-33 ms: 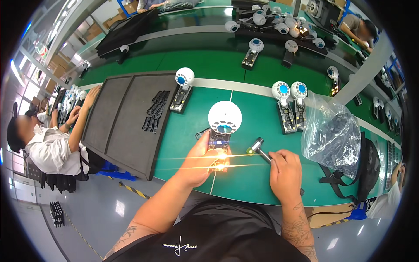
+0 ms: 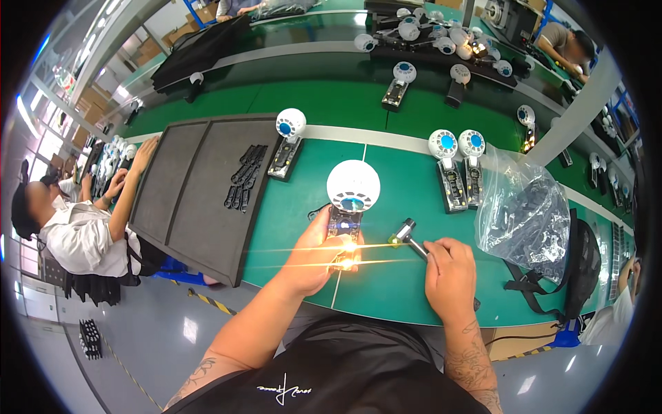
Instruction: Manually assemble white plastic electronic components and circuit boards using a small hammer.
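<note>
My left hand (image 2: 308, 263) is closed around the dark body of a device with a round white head (image 2: 353, 183). The head has a blue centre and a ring of dark slots. Small lights on its open circuit side glow brightly beside my thumb and hide detail there. My right hand (image 2: 450, 277) grips the dark handle of a small hammer (image 2: 405, 232), which has a metal head and a yellow-green end. The hammer lies low over the green table (image 2: 386, 293), to the right of the device and apart from it.
A grey tray (image 2: 200, 179) with several black strip-like parts (image 2: 247, 172) lies left. Similar devices (image 2: 452, 183) stand at the table's back, beside a clear plastic bag (image 2: 520, 214) and a black strapped bag (image 2: 583, 272). A co-worker (image 2: 83, 228) sits at far left; more devices (image 2: 441, 34) are piled behind.
</note>
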`<state>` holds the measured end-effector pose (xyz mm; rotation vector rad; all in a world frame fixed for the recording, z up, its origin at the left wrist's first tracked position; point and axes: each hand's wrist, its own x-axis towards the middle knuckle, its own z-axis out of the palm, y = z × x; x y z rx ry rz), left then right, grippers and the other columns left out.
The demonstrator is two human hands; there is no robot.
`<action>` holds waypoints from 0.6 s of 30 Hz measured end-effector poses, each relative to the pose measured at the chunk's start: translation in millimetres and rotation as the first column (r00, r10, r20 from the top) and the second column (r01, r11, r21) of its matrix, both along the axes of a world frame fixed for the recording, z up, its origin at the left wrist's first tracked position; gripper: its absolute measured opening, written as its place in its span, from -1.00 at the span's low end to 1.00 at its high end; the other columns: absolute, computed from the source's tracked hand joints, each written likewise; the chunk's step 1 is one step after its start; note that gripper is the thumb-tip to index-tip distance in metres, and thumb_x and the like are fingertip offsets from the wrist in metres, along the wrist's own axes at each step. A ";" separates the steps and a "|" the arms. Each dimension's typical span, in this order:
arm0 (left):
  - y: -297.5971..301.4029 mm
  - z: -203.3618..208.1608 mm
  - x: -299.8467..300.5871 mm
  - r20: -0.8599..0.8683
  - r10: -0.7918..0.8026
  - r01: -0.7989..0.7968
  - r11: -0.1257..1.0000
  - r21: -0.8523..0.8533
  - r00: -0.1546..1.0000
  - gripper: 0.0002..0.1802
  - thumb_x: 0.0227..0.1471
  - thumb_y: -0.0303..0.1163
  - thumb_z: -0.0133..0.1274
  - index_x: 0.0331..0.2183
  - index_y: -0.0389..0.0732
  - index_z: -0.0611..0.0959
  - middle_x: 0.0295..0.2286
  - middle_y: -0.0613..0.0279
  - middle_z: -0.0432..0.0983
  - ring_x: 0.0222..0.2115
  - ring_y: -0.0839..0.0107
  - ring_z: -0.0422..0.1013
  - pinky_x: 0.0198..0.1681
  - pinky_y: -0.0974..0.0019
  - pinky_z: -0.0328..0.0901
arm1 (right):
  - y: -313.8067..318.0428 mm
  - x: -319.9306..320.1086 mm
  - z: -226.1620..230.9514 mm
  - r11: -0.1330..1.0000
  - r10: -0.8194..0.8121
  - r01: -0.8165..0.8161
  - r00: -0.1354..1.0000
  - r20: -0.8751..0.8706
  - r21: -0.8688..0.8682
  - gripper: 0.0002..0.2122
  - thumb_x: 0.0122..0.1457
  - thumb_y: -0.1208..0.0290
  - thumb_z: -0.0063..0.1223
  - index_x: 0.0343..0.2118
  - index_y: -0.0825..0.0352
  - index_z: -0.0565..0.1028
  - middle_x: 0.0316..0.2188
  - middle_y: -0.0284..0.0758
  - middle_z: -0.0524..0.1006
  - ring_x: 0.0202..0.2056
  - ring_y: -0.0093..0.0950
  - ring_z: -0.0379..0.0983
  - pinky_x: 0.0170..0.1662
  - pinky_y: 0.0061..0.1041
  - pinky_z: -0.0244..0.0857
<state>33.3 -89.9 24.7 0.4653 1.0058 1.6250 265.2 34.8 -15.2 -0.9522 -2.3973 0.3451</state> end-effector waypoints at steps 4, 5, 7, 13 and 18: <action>9.9 -5.6 -7.6 -0.035 0.015 -0.016 1.000 -0.009 0.999 -0.41 0.18 -0.57 0.01 0.24 -0.23 0.34 -0.25 0.05 0.52 -0.42 0.40 0.43 -0.42 0.35 0.41 | 0.1 2.0 -2.4 1.000 0.000 0.000 1.000 0.004 0.014 -0.75 0.14 0.49 0.23 -0.10 0.27 0.66 -0.08 -0.31 0.56 -0.13 -0.26 0.47 -0.02 -0.29 0.38; 12.9 -8.9 -10.6 -0.043 0.024 -0.025 1.000 -0.015 0.999 -0.42 0.18 -0.57 0.01 0.23 -0.23 0.34 -0.25 0.05 0.52 -0.42 0.40 0.43 -0.42 0.36 0.40 | 0.3 2.5 -2.9 1.000 0.006 -0.006 1.000 0.004 0.020 -0.75 0.14 0.49 0.23 -0.10 0.26 0.66 -0.08 -0.31 0.56 -0.13 -0.26 0.47 -0.02 -0.29 0.38; 19.2 -11.3 -14.3 -0.061 0.042 -0.044 0.999 -0.027 0.997 -0.43 0.19 -0.57 0.00 0.23 -0.23 0.35 -0.26 0.05 0.52 -0.41 0.40 0.43 -0.42 0.36 0.40 | 0.4 3.6 -4.2 0.999 0.017 -0.017 1.000 0.003 0.031 -0.75 0.14 0.48 0.24 -0.10 0.25 0.65 -0.07 -0.31 0.55 -0.13 -0.26 0.47 -0.03 -0.28 0.37; 48.4 -1.5 -21.3 -0.187 0.077 -0.094 0.992 -0.084 0.979 -0.46 0.20 -0.54 -0.01 0.21 -0.23 0.37 -0.29 0.07 0.51 -0.43 0.40 0.44 -0.42 0.35 0.40 | 1.1 6.7 -3.1 1.000 0.008 -0.008 1.000 -0.002 0.014 -0.74 0.12 0.46 0.24 -0.10 0.27 0.65 -0.09 -0.30 0.55 -0.11 -0.25 0.47 -0.01 -0.27 0.36; 80.7 -9.0 -39.8 -0.283 0.073 -0.112 0.986 -0.122 0.956 -0.52 0.24 -0.47 -0.03 0.18 -0.22 0.39 -0.26 0.07 0.52 -0.45 0.38 0.46 -0.39 0.31 0.42 | 4.1 13.3 -3.5 0.999 0.039 -0.039 0.999 0.005 0.027 -0.70 0.11 0.43 0.27 -0.06 0.27 0.62 -0.07 -0.33 0.53 -0.11 -0.30 0.46 -0.03 -0.30 0.35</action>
